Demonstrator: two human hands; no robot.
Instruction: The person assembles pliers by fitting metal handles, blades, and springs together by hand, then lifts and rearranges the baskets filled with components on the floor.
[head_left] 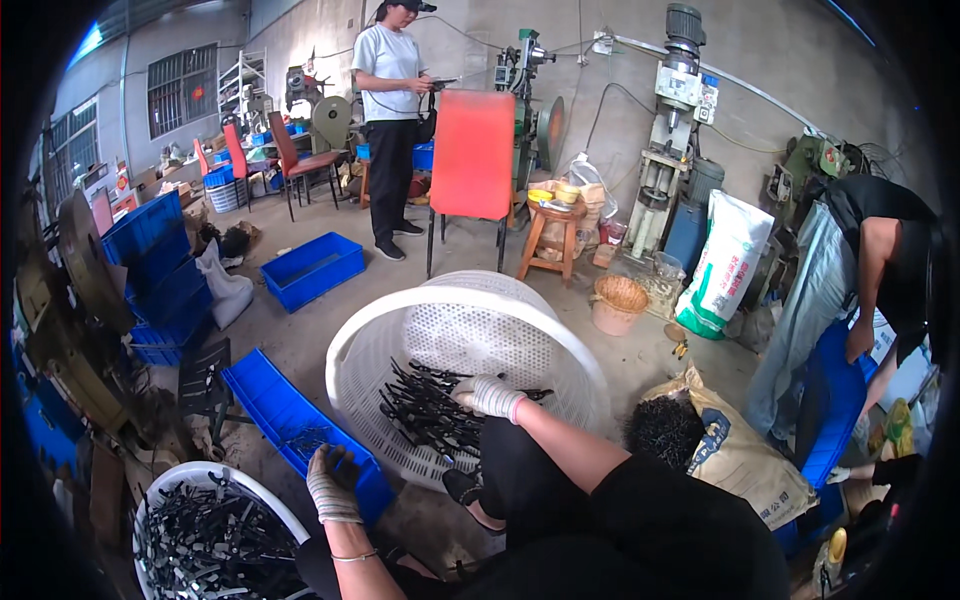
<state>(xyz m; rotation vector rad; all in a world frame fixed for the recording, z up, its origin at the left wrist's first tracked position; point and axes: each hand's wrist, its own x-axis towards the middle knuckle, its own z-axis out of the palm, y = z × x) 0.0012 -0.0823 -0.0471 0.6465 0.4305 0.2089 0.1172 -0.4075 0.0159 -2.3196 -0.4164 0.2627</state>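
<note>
The head view shows a gloved left hand lowered into a long blue tray on the floor at the near left; its fingers are curled down over a few dark metal parts lying there, though whether one is actually gripped cannot be told. The gloved right hand is reached into a tilted white perforated basket at the centre, its fingers closed loosely over the pile of black metal parts heaped in the basket's lower side. A white tub at the near left is seen well filled with similar pieces. The transfer is judged partly done: a large heap remains in the basket, while the blue tray holds only a small quantity. A standing person is seen far off beside a red chair.
</note>
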